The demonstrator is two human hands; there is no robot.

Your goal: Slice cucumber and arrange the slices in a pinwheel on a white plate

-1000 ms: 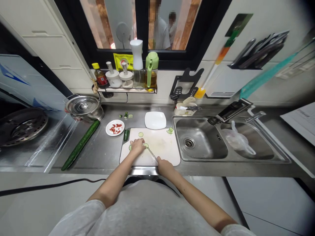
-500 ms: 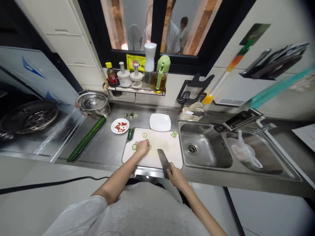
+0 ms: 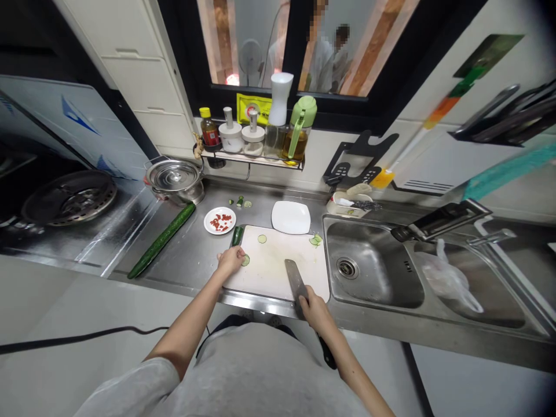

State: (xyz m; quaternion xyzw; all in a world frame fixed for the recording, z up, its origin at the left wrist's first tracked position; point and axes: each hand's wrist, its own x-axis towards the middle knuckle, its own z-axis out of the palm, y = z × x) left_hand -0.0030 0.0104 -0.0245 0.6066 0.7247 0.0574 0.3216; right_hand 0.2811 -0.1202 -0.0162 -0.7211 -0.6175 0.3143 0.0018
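A white cutting board [image 3: 264,279] lies on the steel counter. My left hand [image 3: 231,259] is at its left edge with the fingers curled together; whatever is between them is hidden. A cucumber slice [image 3: 245,260] lies right beside those fingertips. Farther back on the board is another slice [image 3: 262,238], and a small pile of slices [image 3: 315,239] sits at the back right corner. My right hand [image 3: 313,307] is closed around a broad kitchen knife [image 3: 294,278], its blade over the board's right half. A cut cucumber piece [image 3: 237,236] rests by the board's back left corner.
A whole cucumber [image 3: 161,240] lies to the left. Behind the board are a plate of red pieces [image 3: 212,230], cucumber scraps [image 3: 240,201] and a white plate [image 3: 291,218]. A double sink [image 3: 373,284] is at right, a lidded pot [image 3: 177,179] at back left.
My left hand has moved left across the board, and the slice beside its fingers is gone from there. My right hand has drawn the knife away to the right. The view has shifted.
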